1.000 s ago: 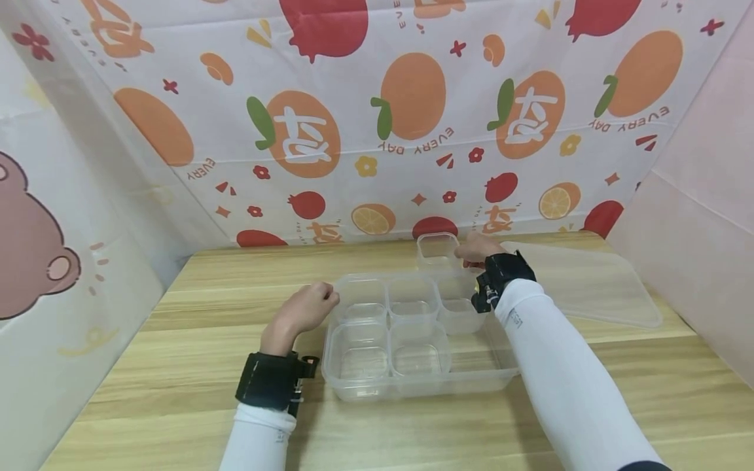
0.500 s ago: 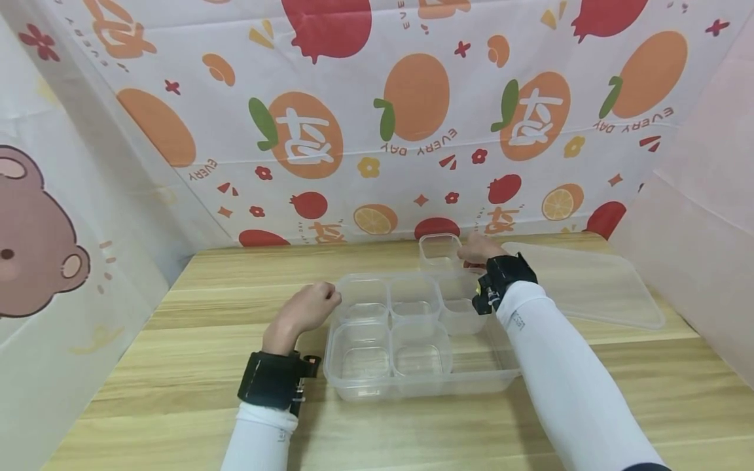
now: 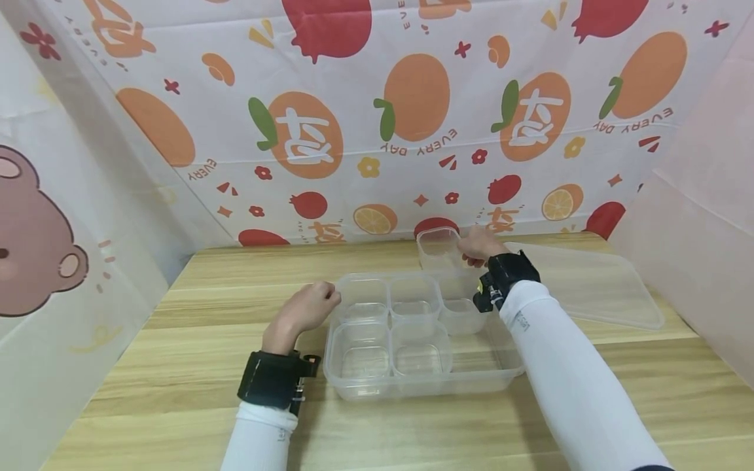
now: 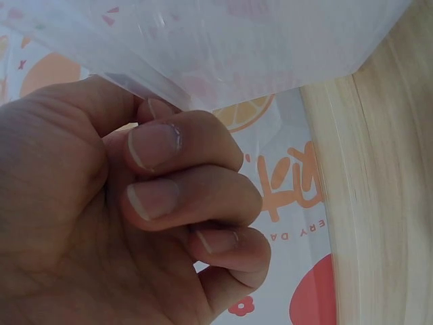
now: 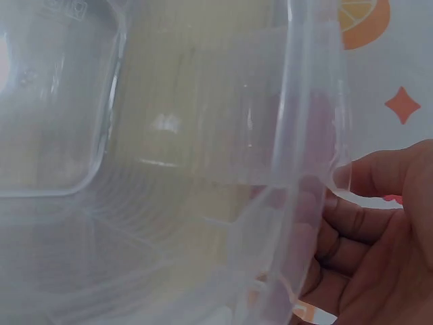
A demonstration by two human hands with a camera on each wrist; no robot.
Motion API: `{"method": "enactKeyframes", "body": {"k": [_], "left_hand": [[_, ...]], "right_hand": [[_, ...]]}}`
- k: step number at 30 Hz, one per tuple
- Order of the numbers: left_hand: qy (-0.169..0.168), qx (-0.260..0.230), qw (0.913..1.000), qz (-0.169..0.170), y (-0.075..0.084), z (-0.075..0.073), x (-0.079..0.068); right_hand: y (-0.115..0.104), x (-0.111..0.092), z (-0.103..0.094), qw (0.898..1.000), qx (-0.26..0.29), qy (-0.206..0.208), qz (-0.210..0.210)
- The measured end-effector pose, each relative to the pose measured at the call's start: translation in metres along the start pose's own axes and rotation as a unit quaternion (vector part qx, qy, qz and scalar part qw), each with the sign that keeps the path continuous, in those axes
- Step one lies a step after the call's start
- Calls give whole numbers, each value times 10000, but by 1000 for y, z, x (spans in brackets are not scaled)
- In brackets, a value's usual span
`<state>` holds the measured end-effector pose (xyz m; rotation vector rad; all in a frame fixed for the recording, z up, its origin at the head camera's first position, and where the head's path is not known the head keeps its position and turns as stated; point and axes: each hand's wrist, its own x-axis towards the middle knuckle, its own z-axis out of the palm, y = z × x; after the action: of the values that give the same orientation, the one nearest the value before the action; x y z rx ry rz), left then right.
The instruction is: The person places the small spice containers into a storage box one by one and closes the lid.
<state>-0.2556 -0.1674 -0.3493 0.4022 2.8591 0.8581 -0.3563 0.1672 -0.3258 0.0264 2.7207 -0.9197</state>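
A large clear plastic box (image 3: 424,386) stands on the wooden table, with several small clear square containers (image 3: 364,353) set in it. The front right part of the box has no container in it. My left hand (image 3: 306,307) is at the box's back left corner; in the left wrist view its curled fingers and thumb pinch the rim of the box (image 4: 237,54). Behind the box, my right hand (image 3: 481,243) pinches another small container (image 3: 438,252) by its right rim, thumb on one side and fingers on the other. That container is slightly tilted.
A flat translucent lid (image 3: 595,288) lies on the table (image 3: 177,366) at the right. A fruit-print cloth (image 3: 353,118) hangs right behind the table's back edge, and pale cloth walls stand on both sides.
My right hand has risen slightly, and the small container it pinches has lifted and tilted a little. The left hand and the box have stayed in place.
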Motion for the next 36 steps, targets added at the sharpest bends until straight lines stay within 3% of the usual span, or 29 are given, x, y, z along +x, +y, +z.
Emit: {"method": "enactKeyframes", "body": {"k": [16, 36], "left_hand": [[12, 69, 9999, -91, 1, 4, -4], [56, 24, 10000, -65, 5, 7, -10]], "right_hand": [[-2, -7, -7, 9978, -127, 401, -507], [-18, -24, -18, 9890, 461, 781, -1170]]}}
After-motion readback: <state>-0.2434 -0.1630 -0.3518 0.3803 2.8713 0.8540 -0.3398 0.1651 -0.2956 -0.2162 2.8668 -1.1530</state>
